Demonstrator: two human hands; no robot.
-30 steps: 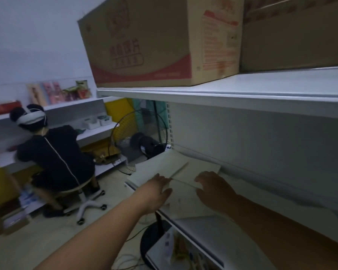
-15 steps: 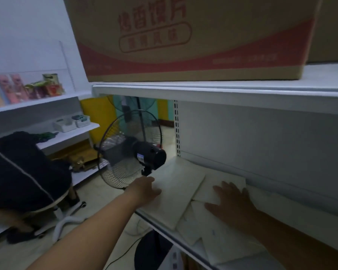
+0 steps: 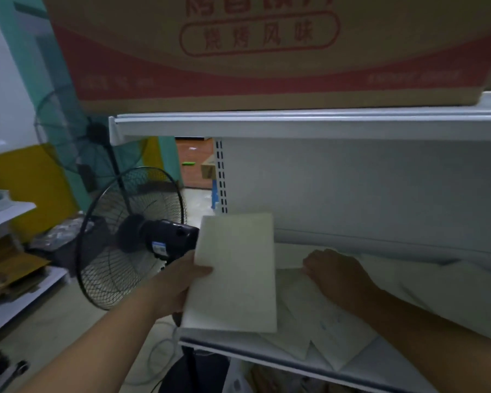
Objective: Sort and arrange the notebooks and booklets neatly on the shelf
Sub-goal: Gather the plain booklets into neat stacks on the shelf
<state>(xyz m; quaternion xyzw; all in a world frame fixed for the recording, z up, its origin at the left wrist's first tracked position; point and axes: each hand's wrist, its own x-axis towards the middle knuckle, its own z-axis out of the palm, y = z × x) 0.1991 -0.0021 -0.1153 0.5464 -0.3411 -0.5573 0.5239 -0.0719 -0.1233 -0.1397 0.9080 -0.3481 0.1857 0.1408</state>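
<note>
Left hand (image 3: 179,282): closed on left edge of pale notebook (image 3: 234,273), thumb on cover; notebook lifted, tilted up at left end of shelf (image 3: 267,354). Right hand (image 3: 335,272): pressed knuckles-up on loose booklets (image 3: 318,321) lying overlapped and askew on shelf; cannot tell whether gripping any. Step, judged: one item separated for sorting. Next, judged: square loose booklets, set notebook flush beside or on them. Fan (image 3: 131,236) just left. Carton (image 3: 267,49) overhead cropped. Cover markings, booklet count illegible.

Left hand (image 3: 179,282) gripping raised booklet (image 3: 234,273)
</note>
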